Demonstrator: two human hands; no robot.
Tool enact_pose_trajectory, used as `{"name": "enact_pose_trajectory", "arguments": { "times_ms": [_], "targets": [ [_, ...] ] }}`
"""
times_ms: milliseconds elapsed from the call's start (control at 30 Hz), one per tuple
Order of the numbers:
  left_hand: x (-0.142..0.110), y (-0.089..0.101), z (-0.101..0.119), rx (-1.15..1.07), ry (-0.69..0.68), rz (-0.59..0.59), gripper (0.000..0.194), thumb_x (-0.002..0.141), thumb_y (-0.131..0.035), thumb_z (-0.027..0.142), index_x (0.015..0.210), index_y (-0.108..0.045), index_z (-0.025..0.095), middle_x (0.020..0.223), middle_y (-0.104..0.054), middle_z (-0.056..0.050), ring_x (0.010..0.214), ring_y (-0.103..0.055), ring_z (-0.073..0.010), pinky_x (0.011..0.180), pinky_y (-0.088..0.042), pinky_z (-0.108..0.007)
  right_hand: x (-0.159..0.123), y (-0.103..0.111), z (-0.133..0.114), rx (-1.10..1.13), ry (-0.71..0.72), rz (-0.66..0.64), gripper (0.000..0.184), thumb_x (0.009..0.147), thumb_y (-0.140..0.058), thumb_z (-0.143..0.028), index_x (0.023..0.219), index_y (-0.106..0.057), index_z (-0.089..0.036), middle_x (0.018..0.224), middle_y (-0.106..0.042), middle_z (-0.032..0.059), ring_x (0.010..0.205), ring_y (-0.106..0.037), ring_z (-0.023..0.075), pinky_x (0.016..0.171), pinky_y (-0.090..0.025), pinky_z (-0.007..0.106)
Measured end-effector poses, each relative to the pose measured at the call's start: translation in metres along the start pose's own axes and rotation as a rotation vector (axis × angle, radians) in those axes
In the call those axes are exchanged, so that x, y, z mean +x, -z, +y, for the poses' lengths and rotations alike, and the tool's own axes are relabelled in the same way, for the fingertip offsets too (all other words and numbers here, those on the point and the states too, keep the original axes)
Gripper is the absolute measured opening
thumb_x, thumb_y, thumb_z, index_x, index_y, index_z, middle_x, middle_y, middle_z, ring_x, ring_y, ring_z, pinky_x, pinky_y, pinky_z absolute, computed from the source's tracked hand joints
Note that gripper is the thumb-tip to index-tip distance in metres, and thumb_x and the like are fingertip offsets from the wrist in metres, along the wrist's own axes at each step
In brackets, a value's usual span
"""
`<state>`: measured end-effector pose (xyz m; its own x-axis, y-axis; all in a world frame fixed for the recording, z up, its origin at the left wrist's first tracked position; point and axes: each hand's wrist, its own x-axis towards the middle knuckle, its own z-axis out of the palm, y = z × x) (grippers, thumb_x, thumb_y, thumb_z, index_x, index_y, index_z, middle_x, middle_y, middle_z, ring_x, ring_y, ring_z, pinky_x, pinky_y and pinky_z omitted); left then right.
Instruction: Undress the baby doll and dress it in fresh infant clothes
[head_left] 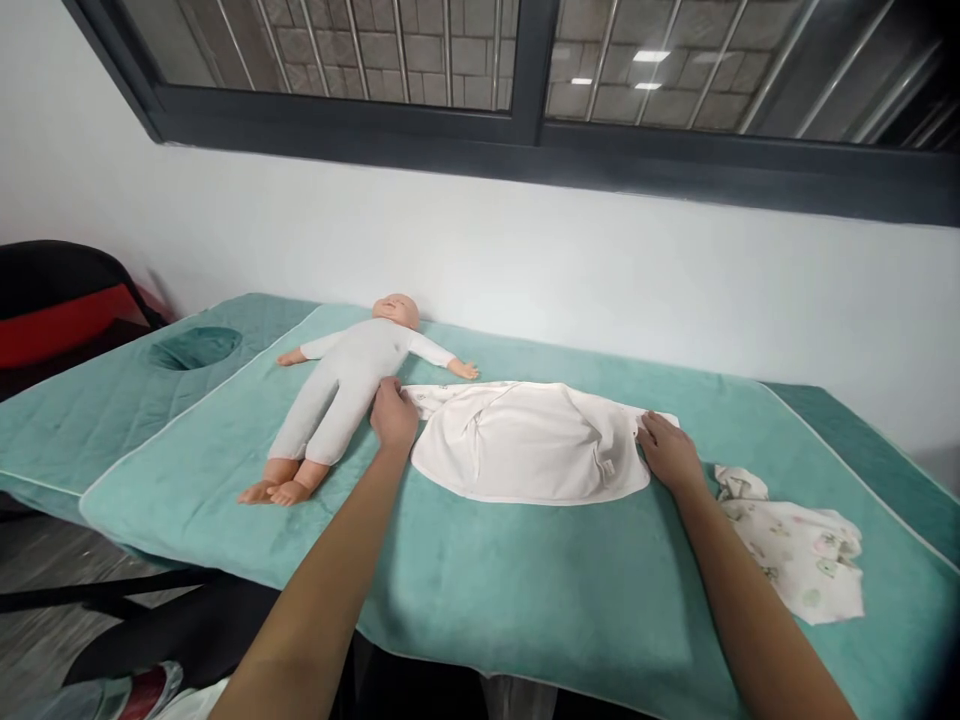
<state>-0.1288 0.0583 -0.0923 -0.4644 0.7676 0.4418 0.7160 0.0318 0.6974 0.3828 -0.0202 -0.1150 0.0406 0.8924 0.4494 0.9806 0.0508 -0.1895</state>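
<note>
A white baby garment lies spread flat in the middle of the teal table cover. My left hand rests on its left end, fingers curled down on the cloth. At the right end, my right hand presses the edge with its fingers bent onto the fabric. A baby doll in a grey bodysuit lies on its back just left of my left hand, arms spread, head toward the wall.
A crumpled patterned cloth lies to the right, close to my right forearm. The white wall runs along the table's far side under a barred window. A black and red chair stands at the far left.
</note>
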Motion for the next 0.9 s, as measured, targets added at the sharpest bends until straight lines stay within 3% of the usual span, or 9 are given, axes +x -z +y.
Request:
{"name": "enact_pose_trajectory", "arguments": {
  "times_ms": [133, 200, 300, 433, 567, 633, 767, 833, 900],
  "targets": [
    [-0.002, 0.001, -0.003, -0.014, -0.066, 0.020, 0.034, 0.071, -0.043, -0.002, 0.093, -0.060, 0.020, 0.100, -0.065, -0.004, 0.099, -0.059, -0.0215, 0.089, -0.042, -0.033, -0.001, 0.012, -0.009, 0.159, -0.007, 0.205, 0.038, 0.095, -0.039, -0.035, 0.115, -0.068, -0.019, 0.121, -0.069, 0.0113, 0.115, -0.061, 0.0257, 0.101, -0.044, 0.042],
    [-0.003, 0.002, -0.004, -0.031, -0.085, 0.042, 0.033, 0.070, -0.042, 0.000, 0.088, -0.061, 0.020, 0.095, -0.065, -0.004, 0.094, -0.060, -0.0213, 0.086, -0.043, -0.032, -0.003, 0.019, -0.016, 0.230, -0.031, 0.218, 0.037, 0.095, -0.040, -0.038, 0.111, -0.068, -0.020, 0.115, -0.071, 0.0100, 0.107, -0.064, 0.0250, 0.096, -0.047, 0.039],
    [-0.007, 0.006, -0.001, -0.064, -0.139, 0.057, 0.027, 0.072, -0.043, 0.004, 0.086, -0.060, 0.020, 0.090, -0.065, -0.005, 0.089, -0.060, -0.0212, 0.084, -0.045, -0.033, -0.010, 0.028, -0.032, 0.296, -0.122, 0.093, 0.037, 0.094, -0.043, -0.047, 0.106, -0.068, -0.022, 0.105, -0.073, 0.0074, 0.090, -0.066, 0.0230, 0.081, -0.049, 0.035],
    [-0.023, 0.020, 0.009, -0.104, -0.262, 0.029, 0.021, 0.074, -0.045, 0.007, 0.083, -0.059, 0.020, 0.086, -0.065, -0.006, 0.089, -0.058, -0.0216, 0.084, -0.046, -0.033, -0.026, 0.035, -0.052, 0.253, -0.226, -0.120, 0.040, 0.090, -0.048, -0.059, 0.106, -0.066, -0.026, 0.090, -0.073, 0.0050, 0.080, -0.066, 0.0239, 0.067, -0.044, 0.032],
    [-0.073, 0.041, 0.025, -0.153, -0.501, -0.018, 0.020, 0.077, -0.046, 0.008, 0.086, -0.061, 0.019, 0.087, -0.066, -0.006, 0.089, -0.059, -0.0219, 0.084, -0.045, -0.037, -0.048, 0.035, -0.064, 0.278, -0.234, -0.111, 0.048, 0.089, -0.050, -0.063, 0.113, -0.062, -0.024, 0.089, -0.070, 0.0054, 0.077, -0.064, 0.0241, 0.065, -0.044, 0.034],
    [-0.110, 0.049, 0.036, -0.155, -0.652, -0.118, 0.021, 0.081, -0.046, 0.010, 0.091, -0.062, 0.019, 0.093, -0.068, -0.007, 0.092, -0.060, -0.0223, 0.085, -0.044, -0.039, -0.057, 0.033, -0.067, 0.282, -0.155, -0.022, 0.050, 0.088, -0.051, -0.063, 0.114, -0.061, -0.022, 0.102, -0.069, 0.0093, 0.091, -0.062, 0.0270, 0.077, -0.048, 0.039],
    [-0.171, 0.050, 0.062, -0.148, -0.905, -0.544, 0.035, 0.090, -0.049, 0.016, 0.122, -0.061, 0.024, 0.118, -0.067, -0.007, 0.113, -0.057, -0.0230, 0.094, -0.043, -0.041, -0.073, 0.032, -0.074, 0.261, -0.005, 0.083, 0.055, 0.086, -0.058, -0.059, 0.124, -0.058, -0.020, 0.124, -0.060, 0.0146, 0.116, -0.052, 0.0321, 0.098, -0.043, 0.050],
    [-0.183, 0.044, 0.071, -0.184, -0.861, -0.617, 0.039, 0.092, -0.051, 0.019, 0.129, -0.056, 0.026, 0.127, -0.063, -0.006, 0.120, -0.055, -0.0216, 0.098, -0.043, -0.040, -0.080, 0.033, -0.077, 0.270, 0.059, 0.050, 0.061, 0.083, -0.064, -0.057, 0.132, -0.055, -0.022, 0.132, -0.055, 0.0141, 0.121, -0.049, 0.0327, 0.101, -0.042, 0.050],
    [-0.183, 0.037, 0.074, -0.197, -0.777, -0.618, 0.036, 0.093, -0.053, 0.023, 0.129, -0.057, 0.025, 0.128, -0.062, -0.006, 0.120, -0.055, -0.0213, 0.097, -0.044, -0.040, -0.084, 0.034, -0.079, 0.298, 0.126, -0.001, 0.060, 0.083, -0.066, -0.052, 0.135, -0.053, -0.025, 0.137, -0.053, 0.0115, 0.124, -0.047, 0.0320, 0.102, -0.043, 0.050]
  ]
}}
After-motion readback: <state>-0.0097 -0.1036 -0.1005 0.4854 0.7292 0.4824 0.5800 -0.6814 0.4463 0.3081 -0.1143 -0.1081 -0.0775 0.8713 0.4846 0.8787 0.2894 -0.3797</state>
